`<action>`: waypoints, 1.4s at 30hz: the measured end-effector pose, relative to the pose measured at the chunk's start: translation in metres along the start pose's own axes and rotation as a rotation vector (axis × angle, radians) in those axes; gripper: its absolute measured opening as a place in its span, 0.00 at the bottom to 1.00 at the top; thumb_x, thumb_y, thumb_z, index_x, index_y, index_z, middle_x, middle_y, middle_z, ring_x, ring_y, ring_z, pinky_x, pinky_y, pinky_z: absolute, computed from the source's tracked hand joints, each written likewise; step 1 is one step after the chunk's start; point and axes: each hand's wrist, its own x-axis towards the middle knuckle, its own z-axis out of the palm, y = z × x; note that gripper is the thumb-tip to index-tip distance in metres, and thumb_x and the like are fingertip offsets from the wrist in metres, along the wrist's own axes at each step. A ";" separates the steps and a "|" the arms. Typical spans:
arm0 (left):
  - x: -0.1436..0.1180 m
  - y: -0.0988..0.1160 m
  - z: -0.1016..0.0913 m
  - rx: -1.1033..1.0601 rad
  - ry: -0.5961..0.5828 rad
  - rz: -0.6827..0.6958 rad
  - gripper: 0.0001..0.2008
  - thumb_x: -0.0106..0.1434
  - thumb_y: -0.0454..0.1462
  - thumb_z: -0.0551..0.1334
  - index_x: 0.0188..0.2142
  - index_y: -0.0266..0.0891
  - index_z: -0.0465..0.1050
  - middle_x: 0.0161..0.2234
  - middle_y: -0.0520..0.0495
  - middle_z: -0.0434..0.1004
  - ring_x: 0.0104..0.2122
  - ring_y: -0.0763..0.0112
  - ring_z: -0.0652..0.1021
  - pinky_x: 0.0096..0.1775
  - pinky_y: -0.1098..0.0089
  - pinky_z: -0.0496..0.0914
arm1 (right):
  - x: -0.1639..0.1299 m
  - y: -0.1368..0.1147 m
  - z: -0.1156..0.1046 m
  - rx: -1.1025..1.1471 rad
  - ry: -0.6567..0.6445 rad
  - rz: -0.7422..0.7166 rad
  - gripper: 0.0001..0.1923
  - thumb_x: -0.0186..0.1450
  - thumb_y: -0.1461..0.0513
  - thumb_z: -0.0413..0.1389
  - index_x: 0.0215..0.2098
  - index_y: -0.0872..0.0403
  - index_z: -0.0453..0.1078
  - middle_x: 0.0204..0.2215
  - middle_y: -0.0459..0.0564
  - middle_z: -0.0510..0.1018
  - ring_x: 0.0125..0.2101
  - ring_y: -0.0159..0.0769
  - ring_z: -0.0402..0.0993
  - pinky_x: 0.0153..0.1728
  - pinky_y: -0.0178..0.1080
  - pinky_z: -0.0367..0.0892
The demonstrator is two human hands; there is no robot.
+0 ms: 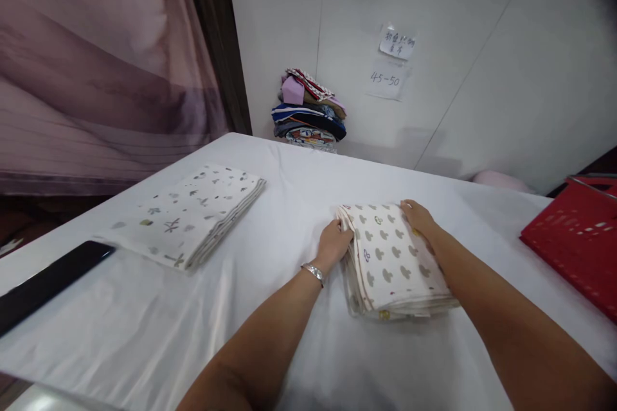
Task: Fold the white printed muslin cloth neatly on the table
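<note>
A folded cream cloth (pixel 385 253) printed with grey-beige mushrooms lies on the white-covered table (pixel 299 205), its folded layers showing along the left and near edges. At its left edge, toward the far corner, my left hand (pixel 335 244) is closed on the layers, fingertips partly hidden. The far right corner is gripped by my right hand (pixel 418 217), its fingers bent over the edge. To the left lies another folded white cloth (pixel 193 212) with small plant prints, apart from both hands.
A long black object (pixel 53 282) lies at the table's left edge. A red item (pixel 573 237) stands at the right. Beyond the far edge are a stack of folded fabrics (pixel 311 109) and a wall with paper notes (pixel 388 80). A pinkish curtain (pixel 96 77) hangs left.
</note>
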 end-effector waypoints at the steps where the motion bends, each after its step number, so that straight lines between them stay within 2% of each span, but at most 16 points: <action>1: 0.000 -0.001 0.000 0.001 0.008 0.005 0.18 0.55 0.36 0.59 0.45 0.37 0.71 0.41 0.42 0.77 0.39 0.65 0.76 0.38 0.72 0.65 | 0.001 -0.001 0.000 0.006 -0.012 -0.012 0.21 0.67 0.52 0.41 0.47 0.53 0.69 0.47 0.54 0.75 0.47 0.43 0.70 0.46 0.39 0.61; 7: 0.002 0.004 -0.005 0.031 -0.005 -0.021 0.22 0.54 0.36 0.59 0.49 0.35 0.69 0.44 0.40 0.76 0.42 0.63 0.75 0.40 0.71 0.66 | 0.000 -0.008 0.001 0.030 -0.056 0.011 0.20 0.67 0.55 0.43 0.49 0.54 0.68 0.50 0.55 0.73 0.50 0.46 0.67 0.50 0.42 0.60; 10: 0.002 0.007 -0.008 0.031 -0.030 -0.061 0.25 0.53 0.37 0.61 0.51 0.35 0.67 0.47 0.39 0.74 0.43 0.62 0.75 0.39 0.71 0.66 | -0.011 -0.004 -0.006 0.063 -0.077 0.007 0.22 0.66 0.53 0.45 0.55 0.52 0.64 0.55 0.52 0.68 0.55 0.43 0.63 0.53 0.40 0.58; 13: 0.002 0.008 -0.009 0.003 -0.066 -0.097 0.28 0.53 0.39 0.62 0.54 0.35 0.63 0.46 0.38 0.74 0.38 0.63 0.76 0.35 0.72 0.67 | -0.040 0.010 -0.018 0.212 -0.135 0.095 0.32 0.63 0.48 0.49 0.62 0.51 0.55 0.59 0.55 0.63 0.55 0.46 0.62 0.53 0.42 0.60; 16: 0.003 0.007 -0.008 -0.001 -0.066 -0.084 0.28 0.53 0.40 0.63 0.54 0.35 0.63 0.47 0.38 0.73 0.39 0.63 0.76 0.35 0.72 0.67 | -0.084 0.031 -0.031 0.464 -0.244 0.209 0.37 0.60 0.46 0.52 0.64 0.49 0.51 0.58 0.58 0.64 0.49 0.47 0.70 0.45 0.41 0.67; 20: 0.002 0.007 -0.007 -0.052 -0.078 -0.117 0.32 0.52 0.43 0.64 0.55 0.34 0.62 0.49 0.37 0.72 0.39 0.64 0.76 0.35 0.72 0.67 | -0.142 0.053 -0.043 0.696 -0.274 0.255 0.36 0.58 0.47 0.57 0.61 0.50 0.56 0.55 0.55 0.69 0.47 0.44 0.72 0.41 0.38 0.71; 23: -0.004 0.009 -0.007 -0.102 -0.126 -0.164 0.36 0.52 0.44 0.64 0.58 0.33 0.57 0.47 0.36 0.73 0.37 0.65 0.76 0.33 0.72 0.67 | -0.165 0.057 -0.042 0.847 -0.222 0.278 0.33 0.56 0.49 0.60 0.57 0.52 0.62 0.52 0.54 0.72 0.45 0.42 0.73 0.40 0.38 0.72; 28: -0.024 0.007 -0.007 -0.045 -0.145 -0.149 0.40 0.50 0.44 0.66 0.59 0.33 0.55 0.49 0.36 0.72 0.43 0.61 0.75 0.38 0.70 0.67 | -0.168 0.053 -0.031 0.931 -0.099 0.341 0.26 0.55 0.55 0.62 0.50 0.55 0.68 0.43 0.53 0.78 0.40 0.41 0.76 0.36 0.37 0.73; 32: -0.045 0.004 -0.005 0.028 -0.148 -0.124 0.42 0.49 0.46 0.66 0.60 0.34 0.53 0.52 0.36 0.69 0.48 0.58 0.73 0.43 0.69 0.66 | -0.168 0.052 -0.031 0.981 -0.107 0.306 0.24 0.55 0.56 0.62 0.48 0.54 0.69 0.40 0.52 0.79 0.38 0.41 0.77 0.34 0.37 0.73; 37: -0.069 0.011 -0.001 0.126 -0.175 -0.091 0.41 0.50 0.45 0.64 0.60 0.35 0.52 0.53 0.36 0.69 0.48 0.57 0.72 0.45 0.67 0.66 | -0.170 0.049 -0.037 0.996 -0.232 0.222 0.26 0.55 0.55 0.62 0.50 0.53 0.68 0.44 0.54 0.78 0.40 0.42 0.76 0.36 0.39 0.73; 42: -0.077 0.015 -0.007 0.161 -0.114 -0.062 0.42 0.53 0.42 0.61 0.63 0.36 0.45 0.48 0.39 0.73 0.44 0.59 0.75 0.42 0.68 0.67 | -0.171 0.050 -0.028 0.903 -0.097 0.234 0.32 0.53 0.56 0.63 0.54 0.55 0.64 0.43 0.55 0.77 0.39 0.42 0.76 0.38 0.40 0.72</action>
